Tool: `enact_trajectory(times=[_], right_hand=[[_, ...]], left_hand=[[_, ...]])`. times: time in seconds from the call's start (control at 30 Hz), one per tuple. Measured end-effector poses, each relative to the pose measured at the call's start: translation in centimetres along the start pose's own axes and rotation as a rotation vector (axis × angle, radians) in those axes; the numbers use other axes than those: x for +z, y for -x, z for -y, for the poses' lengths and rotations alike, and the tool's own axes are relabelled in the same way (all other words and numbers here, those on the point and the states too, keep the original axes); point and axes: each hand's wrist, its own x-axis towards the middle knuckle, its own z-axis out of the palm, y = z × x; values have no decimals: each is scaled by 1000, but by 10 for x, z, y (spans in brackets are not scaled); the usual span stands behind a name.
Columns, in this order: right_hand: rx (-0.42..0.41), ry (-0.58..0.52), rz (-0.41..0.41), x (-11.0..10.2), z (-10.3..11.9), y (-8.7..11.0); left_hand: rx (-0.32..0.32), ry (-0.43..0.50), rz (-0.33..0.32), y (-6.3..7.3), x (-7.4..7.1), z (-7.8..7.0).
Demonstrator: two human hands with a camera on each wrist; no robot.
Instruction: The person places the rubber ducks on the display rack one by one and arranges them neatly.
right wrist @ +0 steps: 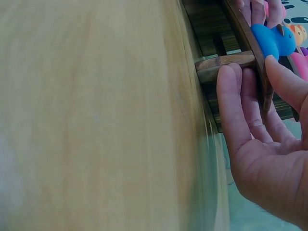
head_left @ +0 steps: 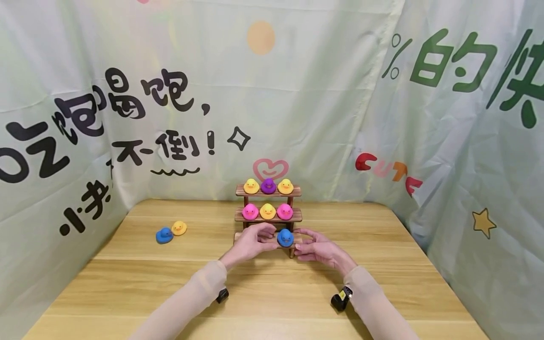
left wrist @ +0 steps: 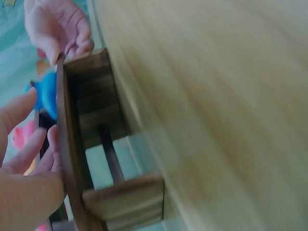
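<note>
A three-tier wooden display stand (head_left: 239, 217) faces me. On its lowest step, right of the middle, sits a blue rubber duck (head_left: 285, 238). My left hand (head_left: 254, 242) reaches over that step from the left with curved, parted fingers; its thumb tip comes close to the duck, and nothing shows in its grasp. At the step's right end, my right hand (head_left: 320, 250) curls around the wood. In the right wrist view its fingertips (right wrist: 230, 72) meet the stand's leg (right wrist: 224, 65), while the thumb lies at the step's edge beside the duck.
The top tier carries two yellow ducks (head_left: 251, 186) with a purple duck (head_left: 268, 186) between them. On the middle tier a yellow duck (head_left: 267, 211) sits between two pink ducks (head_left: 250, 212). Another blue duck (head_left: 164, 235) and yellow duck (head_left: 179, 228) rest at left on the wooden table (head_left: 272, 302).
</note>
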Motion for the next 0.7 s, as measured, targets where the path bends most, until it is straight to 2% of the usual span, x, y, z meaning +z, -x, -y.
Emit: enact_trajectory(times=[0.27, 0.37, 0.53, 0.7], right_hand=[[-3, -1, 0, -1, -1, -1], [-4, 0, 3, -2, -2, -2], [-4, 4, 9, -2, -2, -1], [-4, -3, 7, -2, -1, 0]], left_hand=[[-2, -6, 92, 10, -30, 4], [-5, -8, 94, 14, -41, 5], [-52, 13, 86, 19, -54, 8], [-103, 50, 126, 22, -67, 8]])
